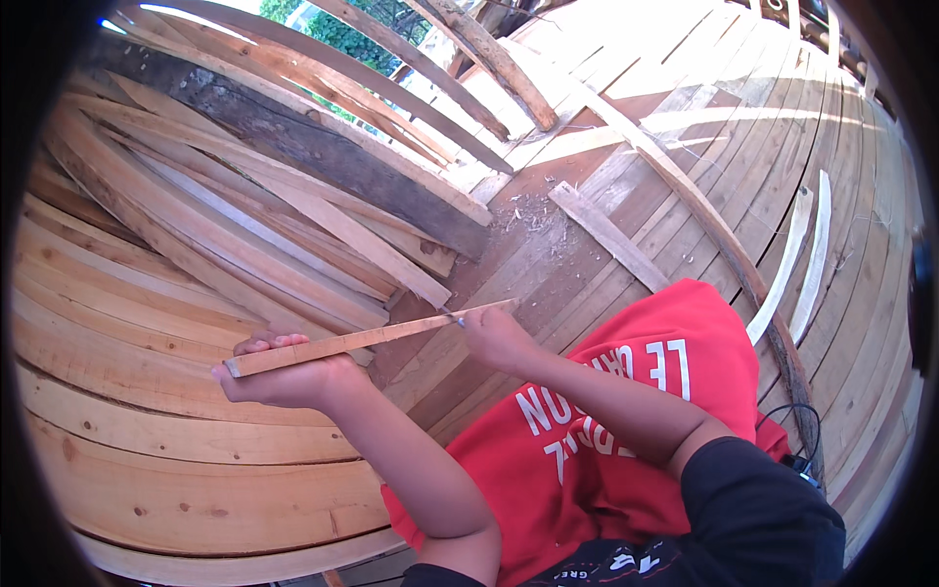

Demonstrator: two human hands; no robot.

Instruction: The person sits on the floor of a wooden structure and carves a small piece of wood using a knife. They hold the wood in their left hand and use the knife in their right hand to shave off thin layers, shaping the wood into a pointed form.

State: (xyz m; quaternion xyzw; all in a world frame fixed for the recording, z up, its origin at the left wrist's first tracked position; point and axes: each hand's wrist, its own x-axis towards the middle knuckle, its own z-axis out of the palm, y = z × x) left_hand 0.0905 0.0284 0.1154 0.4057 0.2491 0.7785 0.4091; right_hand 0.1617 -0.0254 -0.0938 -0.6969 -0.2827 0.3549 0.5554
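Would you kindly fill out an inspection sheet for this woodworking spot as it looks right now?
Surface: plank floor, bare wood, shavings scattered.
Job's things: thin wooden strip, held level; small tool at its upper edge, kind unclear.
Clutter: stacked planks, dark beam, loose board, two pale curved strips.
Grippers: left hand fingers wrapped around strip; right hand on tool.
Cables: black cable at right.
Surroundings: greenery beyond planks.
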